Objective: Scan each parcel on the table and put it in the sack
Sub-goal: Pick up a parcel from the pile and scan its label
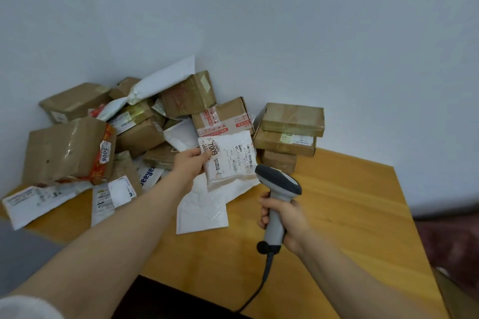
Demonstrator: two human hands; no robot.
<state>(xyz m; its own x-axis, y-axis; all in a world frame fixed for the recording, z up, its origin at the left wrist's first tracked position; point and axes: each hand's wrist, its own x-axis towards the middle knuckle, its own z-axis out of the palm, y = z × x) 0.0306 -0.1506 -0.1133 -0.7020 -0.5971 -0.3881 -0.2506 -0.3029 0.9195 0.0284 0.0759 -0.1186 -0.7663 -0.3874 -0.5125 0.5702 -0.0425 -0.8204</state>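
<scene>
White padded mailer (228, 160) pinched in left hand (190, 163), right hand (282, 217) gripping barcode scanner (278, 184); its tilted label risks a misread.

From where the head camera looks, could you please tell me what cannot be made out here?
The sack: not in the head view, beyond the frame edges.
Small print on the white parcel in the left grip: too small, blurred.
Window of the scanner: faces away, hidden by its own head.
End of the cable: lost near the bottom edge.
Lower parcels of the heap: covered by upper ones.
</scene>
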